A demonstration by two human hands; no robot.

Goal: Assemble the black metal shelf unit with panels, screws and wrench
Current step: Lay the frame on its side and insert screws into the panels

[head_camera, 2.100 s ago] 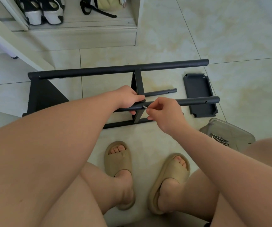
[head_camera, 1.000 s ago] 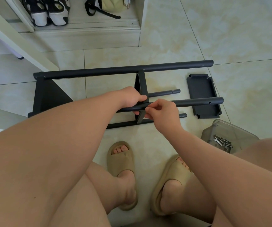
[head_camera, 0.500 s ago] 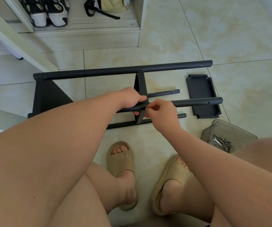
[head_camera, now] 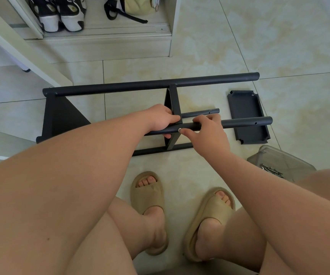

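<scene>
Shelf unit, black metal and part-built, lay on its side on the tiled floor. My left hand gripped the front tube where the middle panel met it. My right hand curled over the same tube just beside, thumb touching a silver screw in it. A loose panel lay under the tube's free end, a clear box of hardware near it. Print on the bag beyond was too small to read.

Bright even daylight, soft shadows, wide-angle distortion
</scene>
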